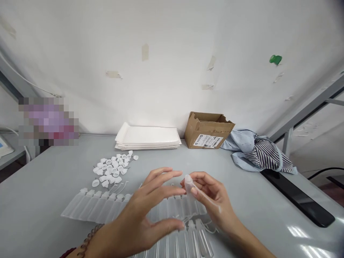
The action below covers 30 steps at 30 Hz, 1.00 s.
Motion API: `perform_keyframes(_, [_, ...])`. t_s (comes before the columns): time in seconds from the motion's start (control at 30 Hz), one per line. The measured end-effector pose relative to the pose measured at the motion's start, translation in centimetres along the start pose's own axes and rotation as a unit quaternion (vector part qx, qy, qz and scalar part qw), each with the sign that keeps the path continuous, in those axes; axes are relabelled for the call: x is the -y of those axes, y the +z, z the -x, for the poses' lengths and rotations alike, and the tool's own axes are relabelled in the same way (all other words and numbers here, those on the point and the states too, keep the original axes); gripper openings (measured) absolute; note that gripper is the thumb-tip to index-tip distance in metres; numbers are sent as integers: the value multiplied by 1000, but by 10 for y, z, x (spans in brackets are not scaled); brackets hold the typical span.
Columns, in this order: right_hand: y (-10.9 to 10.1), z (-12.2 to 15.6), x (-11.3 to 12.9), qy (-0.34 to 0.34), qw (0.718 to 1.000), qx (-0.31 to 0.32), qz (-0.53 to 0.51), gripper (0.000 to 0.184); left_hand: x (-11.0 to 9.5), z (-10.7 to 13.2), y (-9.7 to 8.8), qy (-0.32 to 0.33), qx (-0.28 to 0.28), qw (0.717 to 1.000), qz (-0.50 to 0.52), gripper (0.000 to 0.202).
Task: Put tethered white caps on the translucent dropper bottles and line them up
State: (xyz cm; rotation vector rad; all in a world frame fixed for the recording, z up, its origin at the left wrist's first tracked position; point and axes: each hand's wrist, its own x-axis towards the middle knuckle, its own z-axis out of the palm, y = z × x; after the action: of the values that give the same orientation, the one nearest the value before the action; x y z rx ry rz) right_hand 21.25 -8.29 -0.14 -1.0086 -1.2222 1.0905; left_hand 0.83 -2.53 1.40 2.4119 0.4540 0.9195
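Note:
My right hand (217,200) grips an upright translucent plastic tube (189,188) with a rounded whitish top, thumb and fingers on its sides. A thin pale strand runs over the right thumb. To the left of that tube, my left hand (145,204) is open, fingers and thumb spread, nothing between them. Below the hands, a row of similar translucent tubes (91,208) lies side by side, partly hidden by the left hand. Nearer to me is another group of clear tubes (200,240) with thin white strands at their tops. A pile of small white caps (114,166) lies beyond, at left.
Against the wall are a stack of white padded envelopes (150,136) and an open cardboard box (206,130). Right of them lie a blue and striped cloth (258,150) and a long black object (298,197) on the grey table (40,200).

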Motion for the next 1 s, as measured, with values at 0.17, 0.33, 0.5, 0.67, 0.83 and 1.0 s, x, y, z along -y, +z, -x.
perform_keyframes(0.17, [-2, -4, -1, 67, 988, -12, -141, 21, -1, -7, 16, -13, -26, 997, -76, 59])
perform_keyframes(0.33, [-1, -4, -5, 105, 972, 1, -208, 21, -10, -13, 31, -39, -8, 991, -124, 75])
perform_keyframes(0.5, [0, -5, -5, 127, 963, 12, -238, 20, -15, -18, 37, -40, -34, 987, -152, 65])
perform_keyframes(0.67, [-2, -3, -1, 120, 963, 48, -238, 18, -20, -21, 37, -41, -52, 988, -140, 50])
perform_keyframes(0.83, [-9, 0, 2, 113, 971, 89, -190, 18, -21, -17, 40, -30, -45, 992, -115, 51])
perform_keyframes(1.0, [-12, -1, 0, 83, 978, 104, -158, 18, -24, -15, 41, -10, -50, 992, -116, 55])
